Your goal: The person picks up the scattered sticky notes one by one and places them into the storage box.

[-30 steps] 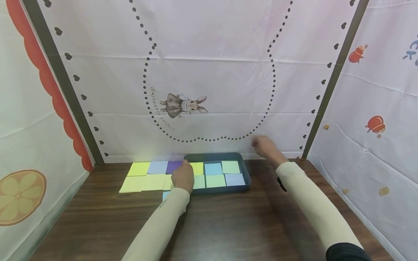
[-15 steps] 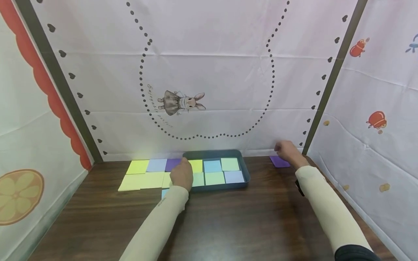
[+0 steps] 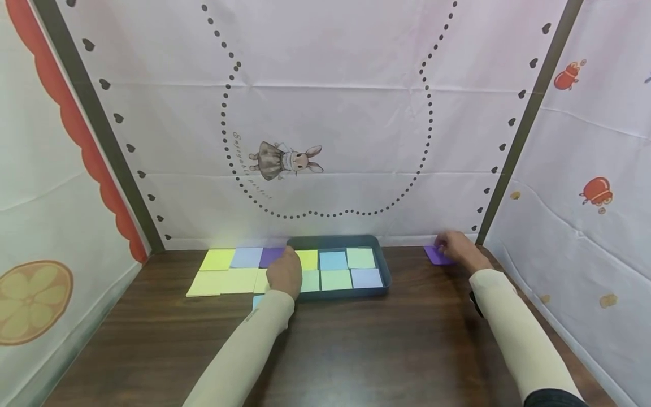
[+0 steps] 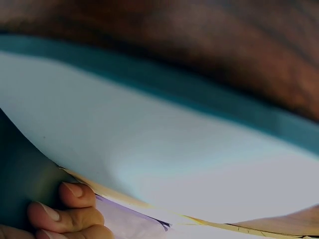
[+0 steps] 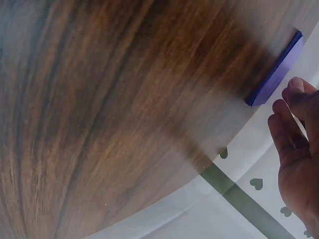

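A dark teal tray (image 3: 389, 280) at the back middle of the table holds several square sticky notes in two rows, including a light blue note (image 3: 333, 261). At its left end is my left hand (image 3: 285, 273), fingers curled in the left wrist view; the hand hides part of the tray and I cannot tell whether it grips anything. Far to the right, my right hand (image 3: 458, 250) is at the right side of a purple sticky-note pad (image 3: 436, 255). In the right wrist view, the thumb and fingers are bent beside this pad, with nothing visible between them.
Left of the tray lie several more notes, among them a pale yellow note (image 3: 205, 282), a lavender note (image 3: 246, 258) and a dark purple note (image 3: 269, 257). A blue note (image 3: 257, 301) shows beside the left sleeve. White cloth walls (image 3: 356, 141) enclose the table (image 3: 356, 350).
My right hand has moved right from beyond the tray's right end, then lowered to the purple pad, which has come into sight. My left hand stays at the tray's left end.
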`<state>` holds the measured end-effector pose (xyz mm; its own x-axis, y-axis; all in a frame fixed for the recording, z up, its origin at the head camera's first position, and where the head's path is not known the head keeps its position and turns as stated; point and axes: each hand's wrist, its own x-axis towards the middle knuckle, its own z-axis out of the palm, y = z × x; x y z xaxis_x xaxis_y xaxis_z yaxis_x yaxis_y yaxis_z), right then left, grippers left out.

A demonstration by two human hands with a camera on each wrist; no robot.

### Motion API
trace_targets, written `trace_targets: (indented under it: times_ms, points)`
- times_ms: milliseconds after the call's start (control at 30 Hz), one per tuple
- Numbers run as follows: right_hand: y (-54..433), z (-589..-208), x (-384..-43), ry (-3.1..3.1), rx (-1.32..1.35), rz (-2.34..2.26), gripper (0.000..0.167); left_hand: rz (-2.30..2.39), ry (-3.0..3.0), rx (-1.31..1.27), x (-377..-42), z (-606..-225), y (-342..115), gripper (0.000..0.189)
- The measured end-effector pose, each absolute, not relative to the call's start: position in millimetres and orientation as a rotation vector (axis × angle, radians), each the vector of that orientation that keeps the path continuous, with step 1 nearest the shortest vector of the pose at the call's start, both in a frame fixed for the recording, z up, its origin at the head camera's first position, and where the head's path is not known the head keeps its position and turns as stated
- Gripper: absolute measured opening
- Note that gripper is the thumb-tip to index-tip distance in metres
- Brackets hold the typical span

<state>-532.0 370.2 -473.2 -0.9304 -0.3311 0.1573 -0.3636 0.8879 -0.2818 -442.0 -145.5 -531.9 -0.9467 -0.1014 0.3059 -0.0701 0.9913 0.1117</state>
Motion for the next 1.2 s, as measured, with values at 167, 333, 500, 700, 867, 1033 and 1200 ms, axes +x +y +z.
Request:
trace_targets:
  times_ms: [167, 333, 500, 700, 867, 1033, 1200]
  points:
    - [368, -467, -523, -2.924, 0.694, 0.561, 0.017, -0.142, -2.8, 0.119, -448, -540, -149, 0.02]
    - [351, -451, -502, -2.985, 0.622, 0.518, 0.02, -0.126, -2.813, 0.121, -439, -532, -146, 0.022]
    - [349, -455, -503, -3.009, 0.593, 0.528, 0.025, -0.104, -2.828, 0.137, -443, -538, -148, 0.024]
    - [347, -448, -490, -3.019, 0.646, 0.481, 0.03, -0.111, -2.861, 0.133, -448, -543, -149, 0.03]
    - [347, -447, -491, -3.053, 0.624, 0.474, 0.033, -0.128, -2.838, 0.128, -444, -536, -148, 0.024]
    - [347, -441, -490, -3.12, 0.603, 0.541, 0.036, -0.143, -2.805, 0.136, -434, -524, -144, 0.02]
    - [346, -437, -489, -3.209, 0.503, 0.595, 0.037, -0.165, -2.829, 0.149, -418, -508, -138, 0.024]
